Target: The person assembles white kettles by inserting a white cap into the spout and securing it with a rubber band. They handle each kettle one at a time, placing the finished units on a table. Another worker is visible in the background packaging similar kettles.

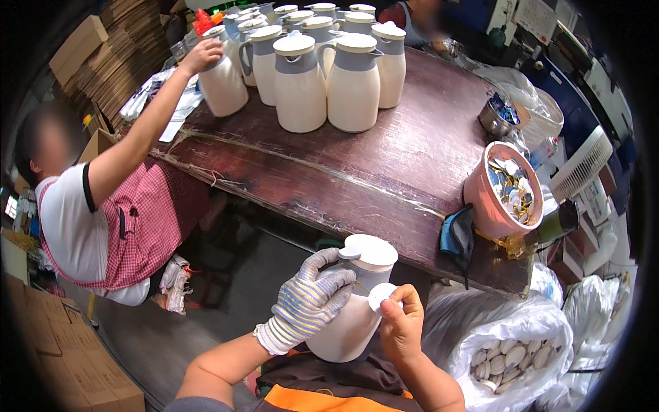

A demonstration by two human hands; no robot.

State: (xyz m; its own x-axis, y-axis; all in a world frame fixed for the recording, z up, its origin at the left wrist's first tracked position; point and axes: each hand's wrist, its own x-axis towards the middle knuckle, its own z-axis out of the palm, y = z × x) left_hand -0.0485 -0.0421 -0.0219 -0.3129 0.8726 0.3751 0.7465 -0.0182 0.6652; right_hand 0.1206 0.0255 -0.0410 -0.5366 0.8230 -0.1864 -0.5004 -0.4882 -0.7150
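A cream vacuum jug point(343, 338) with a grey collar and white lid stands upright at my lap, tilted slightly. My left hand point(309, 302), in a striped knit glove, is wrapped round the jug's upper side near the collar. Between the thumb and fingers of my bare right hand point(403, 326) is a round white tag point(377, 296), pinched in front of the jug. A short gold cord point(361, 285) runs from the tag's side toward my left fingertips; where it ends is hidden.
Several matching jugs point(300, 96) stand on the dark wooden table point(412, 158). On the left, a co-worker's hand point(203, 56) grips one jug's top. A pink bucket point(480, 185) of tags, a blue-black pouch point(458, 237) and a plastic-lined bag point(473, 336) of round white pieces are at right.
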